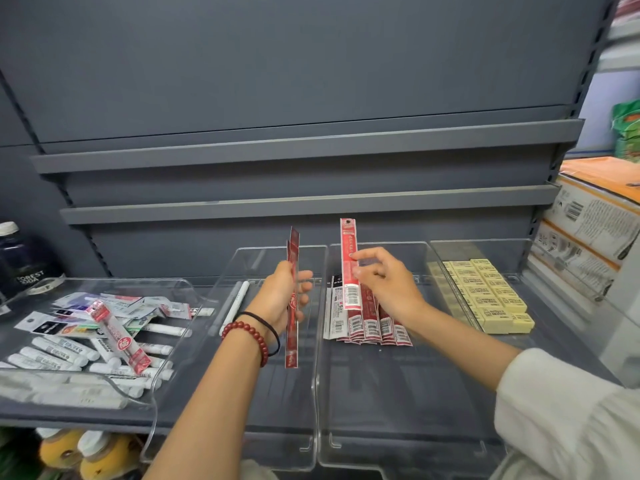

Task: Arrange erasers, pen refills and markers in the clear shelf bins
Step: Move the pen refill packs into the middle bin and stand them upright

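Step in hand: pen refills. Your right hand (388, 282) pinches one long flat red refill pack (347, 247) near its middle. The fingers (362, 271) are narrow on its edge, and the pack stands upright with the hang-hole end up and the barcode end down. It hovers just above the row of red and white refill packs (367, 323) lying overlapped in the middle-right clear plastic bin (398, 393).

Your left hand (280, 296) grips a thin bundle of the same red packs (291, 344), fingers curled round them. It looks like two, but the exact count can't be told. You hold them upright over the centre-left clear bin (277, 410), which has two slim white markers (235, 303) at its back left.

The cream block erasers (485, 296) sit in neat rows in the rightmost clear bin (491, 247), so that part looks done. The clear open tray on the left (104, 282) holds a mixed heap of white markers (52, 355) and assorted packets, with one red-and-clear pack (121, 341) on top. By my judgement the markers are mostly unsorted.

Likely next move: tip the right-hand pack from upright to flat and lay it on the row, barcode end toward you like the rest, alongside the red ones. Set it down gently, because the slick packs probably slide and a nudge could knock the overlap out of line. Then open the fingers and take the next pack from your left hand.
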Action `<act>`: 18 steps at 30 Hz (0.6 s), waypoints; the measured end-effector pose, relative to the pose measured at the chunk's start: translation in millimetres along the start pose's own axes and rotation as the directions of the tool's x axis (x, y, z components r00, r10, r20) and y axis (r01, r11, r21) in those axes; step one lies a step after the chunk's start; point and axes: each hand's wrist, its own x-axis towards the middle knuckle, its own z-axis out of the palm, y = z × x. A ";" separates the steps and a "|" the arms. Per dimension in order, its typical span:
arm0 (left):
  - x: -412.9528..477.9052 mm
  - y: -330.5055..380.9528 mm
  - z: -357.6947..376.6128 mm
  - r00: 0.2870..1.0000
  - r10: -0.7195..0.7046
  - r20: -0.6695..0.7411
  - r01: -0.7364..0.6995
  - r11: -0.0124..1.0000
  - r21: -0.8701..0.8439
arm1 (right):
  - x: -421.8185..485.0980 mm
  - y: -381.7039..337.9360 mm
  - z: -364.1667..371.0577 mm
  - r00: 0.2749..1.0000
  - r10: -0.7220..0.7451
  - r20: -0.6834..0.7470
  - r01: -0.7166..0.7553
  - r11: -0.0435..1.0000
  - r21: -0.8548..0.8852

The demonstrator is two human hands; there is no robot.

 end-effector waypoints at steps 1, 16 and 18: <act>0.7 -0.6 -0.8 1.000 0.013 -0.004 -0.013 1.000 0.008 | 1.4 4.5 -3.5 1.000 0.014 -0.026 -0.015 1.000 -0.024; -1.2 -4.6 -9.8 0.973 0.208 -0.098 -0.193 0.971 0.141 | 16.8 55.7 -19.3 0.975 0.218 0.036 -0.160 0.810 -0.564; -2.6 -3.3 -9.9 0.973 0.212 -0.094 -0.198 0.970 0.140 | 17.8 58.1 -18.6 0.974 0.219 0.051 -0.143 0.779 -0.611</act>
